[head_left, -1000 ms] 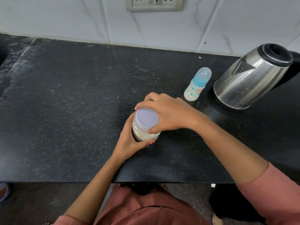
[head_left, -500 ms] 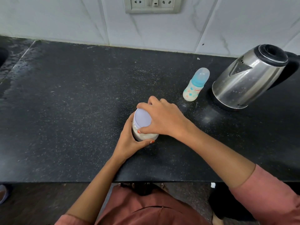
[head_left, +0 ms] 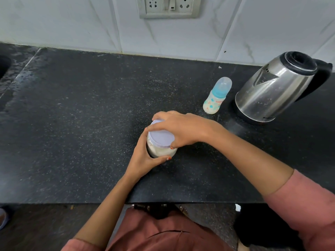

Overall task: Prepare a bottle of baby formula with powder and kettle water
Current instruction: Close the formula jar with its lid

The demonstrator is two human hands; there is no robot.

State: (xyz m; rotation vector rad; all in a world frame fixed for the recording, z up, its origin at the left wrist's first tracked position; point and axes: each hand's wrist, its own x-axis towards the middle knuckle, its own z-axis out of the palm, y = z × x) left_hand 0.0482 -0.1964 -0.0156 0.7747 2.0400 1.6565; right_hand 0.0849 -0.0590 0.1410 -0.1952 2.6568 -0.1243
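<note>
A clear jar of pale formula powder (head_left: 160,151) stands on the black counter (head_left: 81,133), near its front edge. My left hand (head_left: 143,160) grips the jar's body from the left. My right hand (head_left: 183,131) curls over the jar's lavender lid (head_left: 159,137), fingers and thumb round its rim. A small baby bottle (head_left: 216,96) with a teal collar and a clear cap stands capped behind and to the right. Beside the bottle sits a steel kettle (head_left: 272,89) with a black lid and handle.
A white tiled wall with a socket plate (head_left: 168,7) runs along the back of the counter. At the far left a seam and a dark sink edge (head_left: 4,67) show. The counter's front edge lies just below my forearms.
My right hand has turned on the lid, and more of the lid's top shows now. My left hand has kept its grip on the jar. Bottle and kettle have not moved.
</note>
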